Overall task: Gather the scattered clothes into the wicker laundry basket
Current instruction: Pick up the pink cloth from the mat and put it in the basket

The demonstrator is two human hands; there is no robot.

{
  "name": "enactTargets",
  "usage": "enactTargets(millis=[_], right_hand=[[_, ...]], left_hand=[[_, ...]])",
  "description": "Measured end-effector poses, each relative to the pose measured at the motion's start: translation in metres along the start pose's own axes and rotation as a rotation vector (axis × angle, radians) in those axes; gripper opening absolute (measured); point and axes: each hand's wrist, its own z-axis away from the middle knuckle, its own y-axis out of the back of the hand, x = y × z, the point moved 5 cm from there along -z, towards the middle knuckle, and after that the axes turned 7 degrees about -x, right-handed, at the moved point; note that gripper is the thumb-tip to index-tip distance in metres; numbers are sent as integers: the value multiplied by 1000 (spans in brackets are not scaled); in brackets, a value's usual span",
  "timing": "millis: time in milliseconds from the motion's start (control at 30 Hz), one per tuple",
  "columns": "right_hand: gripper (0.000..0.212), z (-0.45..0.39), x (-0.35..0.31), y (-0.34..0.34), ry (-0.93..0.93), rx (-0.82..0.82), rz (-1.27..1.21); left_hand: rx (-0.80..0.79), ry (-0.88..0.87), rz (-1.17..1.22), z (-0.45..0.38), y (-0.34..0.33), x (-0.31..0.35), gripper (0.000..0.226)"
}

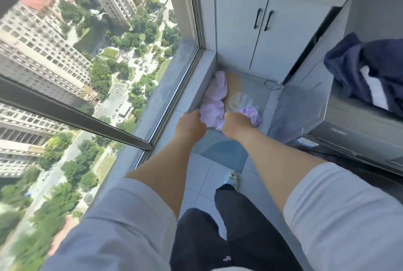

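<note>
Head view: left hand [192, 125] and right hand [236, 125], fingers curled, hold the lilac garment [214, 98] above the floor.

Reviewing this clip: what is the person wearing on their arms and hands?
Both arms wear loose, pale grey-white sleeves pushed up above the elbow, leaving the forearms bare. The left hand and right hand are bare: no gloves, watch, rings or bracelets show from this view.

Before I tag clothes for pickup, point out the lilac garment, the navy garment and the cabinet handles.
lilac garment [214, 96]: head view, on its upper folds by the sill.
navy garment [349, 61]: head view, on its dark left fold.
cabinet handles [258, 18]: head view, on the left handle's bar.
</note>
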Motion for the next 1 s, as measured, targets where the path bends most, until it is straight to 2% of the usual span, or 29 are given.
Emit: enactTargets(millis=[200, 333, 467, 533, 633, 767, 900, 1000], right_hand=[[23, -81, -5, 23, -31, -15, 24], [29, -132, 1, 14, -64, -12, 10], [44, -171, 23, -15, -147, 16, -32], [51, -194, 37, -38, -187, -29, -39], [45, -244, 57, -81, -207, -76, -37], [57, -316, 92, -140, -219, -92, -89], [42, -395, 137, -217, -191, -117, -151], [38, -448, 166, -268, -189, -130, -181]], left_hand=[[-17, 25, 25, -79, 18, -2, 39], [-46, 40, 26, -138, 3, -3, 27], [-131, 20, 29, -186, -30, -9, 36], [-152, 19, 14, -215, -50, -15, 39], [-185, 30, 14, -270, -93, -28, 49], [-207, 52, 29, -339, -163, -49, 52], [-239, 67, 19, -411, -250, -83, 52], [-238, 88, 2, -463, -306, -106, 56]])
